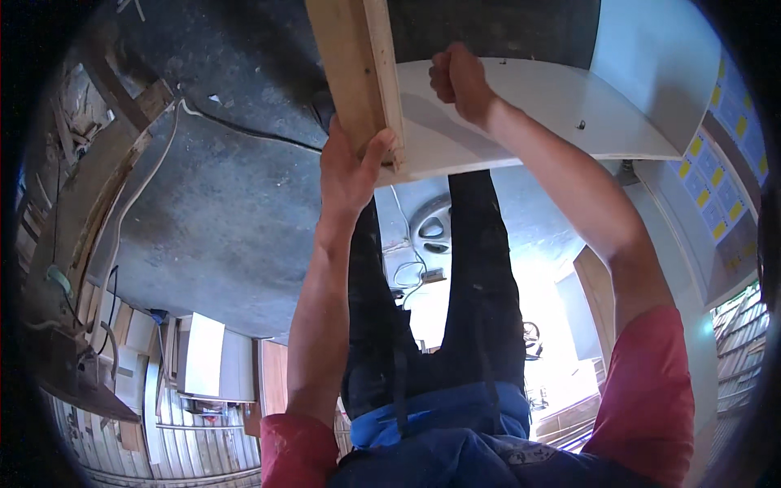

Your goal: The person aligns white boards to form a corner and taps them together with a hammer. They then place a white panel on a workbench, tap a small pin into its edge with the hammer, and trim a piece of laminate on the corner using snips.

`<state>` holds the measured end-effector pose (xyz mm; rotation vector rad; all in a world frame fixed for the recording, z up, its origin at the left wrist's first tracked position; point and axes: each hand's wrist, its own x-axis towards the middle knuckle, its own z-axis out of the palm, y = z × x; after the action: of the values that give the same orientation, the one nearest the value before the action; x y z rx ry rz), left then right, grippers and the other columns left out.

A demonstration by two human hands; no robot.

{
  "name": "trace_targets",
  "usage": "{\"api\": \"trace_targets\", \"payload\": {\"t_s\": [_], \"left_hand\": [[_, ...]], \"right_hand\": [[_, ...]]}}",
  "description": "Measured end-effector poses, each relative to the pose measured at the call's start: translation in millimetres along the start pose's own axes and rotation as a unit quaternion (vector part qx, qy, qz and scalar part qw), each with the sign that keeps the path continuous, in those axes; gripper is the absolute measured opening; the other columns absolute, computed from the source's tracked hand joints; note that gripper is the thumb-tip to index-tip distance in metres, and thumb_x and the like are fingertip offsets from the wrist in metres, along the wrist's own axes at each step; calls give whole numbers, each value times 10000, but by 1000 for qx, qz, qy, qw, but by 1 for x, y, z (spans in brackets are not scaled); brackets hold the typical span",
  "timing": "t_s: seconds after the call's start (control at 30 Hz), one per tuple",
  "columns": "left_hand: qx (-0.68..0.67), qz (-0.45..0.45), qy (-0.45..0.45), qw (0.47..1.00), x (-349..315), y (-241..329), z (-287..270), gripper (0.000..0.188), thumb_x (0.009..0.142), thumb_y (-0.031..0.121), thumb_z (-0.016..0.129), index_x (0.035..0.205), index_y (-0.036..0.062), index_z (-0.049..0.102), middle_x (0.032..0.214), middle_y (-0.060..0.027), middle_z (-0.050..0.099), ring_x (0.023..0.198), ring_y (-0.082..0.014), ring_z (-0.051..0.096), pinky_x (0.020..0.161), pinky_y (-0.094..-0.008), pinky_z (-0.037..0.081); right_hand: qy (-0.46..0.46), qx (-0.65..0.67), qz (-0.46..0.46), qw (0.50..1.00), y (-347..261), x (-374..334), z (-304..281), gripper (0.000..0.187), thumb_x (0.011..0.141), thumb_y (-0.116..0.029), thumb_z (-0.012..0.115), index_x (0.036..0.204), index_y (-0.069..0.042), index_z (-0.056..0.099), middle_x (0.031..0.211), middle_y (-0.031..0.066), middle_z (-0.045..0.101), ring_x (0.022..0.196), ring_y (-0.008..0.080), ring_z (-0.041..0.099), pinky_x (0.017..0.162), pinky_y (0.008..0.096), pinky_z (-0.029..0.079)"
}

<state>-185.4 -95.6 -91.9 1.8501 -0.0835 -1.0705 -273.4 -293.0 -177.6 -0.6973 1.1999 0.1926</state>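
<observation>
My left hand (351, 169) grips the near end of a long light-wood board (351, 73), its thumb over the edge and its fingers mostly hidden on the far side. The board runs away from me along the left side of a white panel (521, 122) with a curved far edge. Above that panel my right hand (462, 80) is closed in a fist, to the right of the board and apart from it. Whatever the fist may hold is hidden. Small dark metal fittings (581, 125) stick up from the panel.
An upright white panel (651, 65) rises at the right, beside sheets with yellow patches (712, 183). A dark cable (252, 132) crosses the grey floor (220, 211). Weathered timber (106, 203) stands at the left. Near my feet lies a grey spoked wheel (433, 228).
</observation>
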Motion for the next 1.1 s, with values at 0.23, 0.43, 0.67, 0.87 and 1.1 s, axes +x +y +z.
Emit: {"api": "trace_targets", "payload": {"t_s": [0.23, 0.43, 0.67, 0.87, 1.1], "left_hand": [[-62, -96, -170, 979, 32, -7, -35, 487, 936, 348, 660, 1252, -20, 609, 1133, -122, 686, 1038, -183, 622, 932, -335, 478], [-24, -49, -190, 980, 34, -24, -36, 558, 930, 478, 656, 1181, -20, 657, 1084, -126, 696, 1015, -180, 618, 935, -336, 474], [-1, -53, -169, 984, 10, -35, -63, 525, 915, 414, 683, 1205, -21, 636, 1126, -117, 683, 1083, -223, 620, 990, -333, 449], [-9, 111, -119, 987, -51, -56, -60, 760, 767, 212, 821, 1412, 25, 464, 1391, -174, 539, 1341, -310, 483, 1121, -387, 366], [92, 193, -70, 974, -29, -71, -44, 660, 692, 159, 843, 1280, 35, 571, 1331, -170, 571, 1288, -350, 509, 1084, -437, 409]], "right_hand": [[107, -11, 167, 980, -9, -21, 24, 310, 907, -224, 372, 614, -209, 271, 566, -58, 224, 467, 98, 176, 444, 309, 125], [40, -17, 85, 995, -12, -27, 22, 351, 965, -329, 353, 651, -171, 351, 570, -26, 319, 486, 116, 282, 467, 321, 203], [47, -335, -160, 927, 4, -65, 35, 279, 986, -266, 461, 776, -84, 488, 665, 20, 451, 588, 165, 423, 572, 327, 350], [-5, -556, -486, 674, 24, -156, 72, 253, 922, -179, 614, 1138, -52, 582, 1244, 191, 558, 1224, 357, 490, 1001, 472, 385], [-36, -615, -608, 500, -41, -74, 132, 275, 893, -262, 626, 1043, -40, 688, 1238, 177, 629, 1217, 354, 509, 1097, 537, 281]]}}
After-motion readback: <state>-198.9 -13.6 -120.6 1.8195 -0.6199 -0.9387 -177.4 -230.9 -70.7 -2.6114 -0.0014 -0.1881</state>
